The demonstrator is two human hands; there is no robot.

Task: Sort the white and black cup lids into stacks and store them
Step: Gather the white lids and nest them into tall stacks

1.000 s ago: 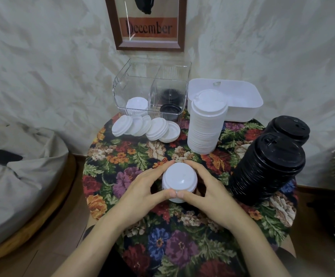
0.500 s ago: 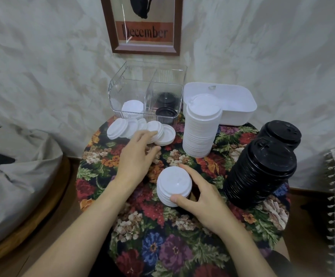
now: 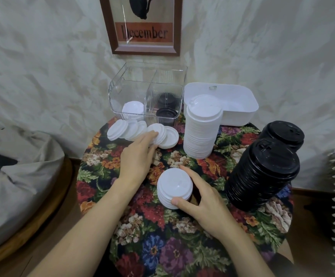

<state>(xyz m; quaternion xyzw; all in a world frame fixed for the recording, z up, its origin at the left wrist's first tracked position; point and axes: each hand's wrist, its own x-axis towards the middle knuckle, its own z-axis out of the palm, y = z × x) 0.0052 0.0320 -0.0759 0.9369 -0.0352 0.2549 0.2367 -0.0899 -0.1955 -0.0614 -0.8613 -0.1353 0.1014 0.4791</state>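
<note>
The short stack of white lids (image 3: 175,187) stands near the middle of the table (image 3: 162,256), which is covered by a dark floral cloth. The right hand (image 3: 206,204) grips this stack, with the thumb pressed to its near side and the forefinger curved round its far side. The left hand (image 3: 137,156) lies apart from the right, stretched toward the back of the table with its fingers nearly straight. Its fingertips touch one lid in the loose row of white lids (image 3: 140,131), which lie overlapping and tilted just in front of the clear container (image 3: 122,92).

That container has two compartments: a few stored white lids (image 3: 132,109) sit in the left one and stored black lids (image 3: 166,111) in the right one. A tall white stack (image 3: 202,132) rises just to the right of the loose row, in front of a white tub (image 3: 240,116). At the right edge of the table stands a tall, leaning black stack (image 3: 262,176), with a second black stack (image 3: 282,132) just behind it.

A framed picture (image 3: 144,27) reading "December" hangs on the wall above the container. A grey cushion (image 3: 12,176) lies on the floor to the left.
</note>
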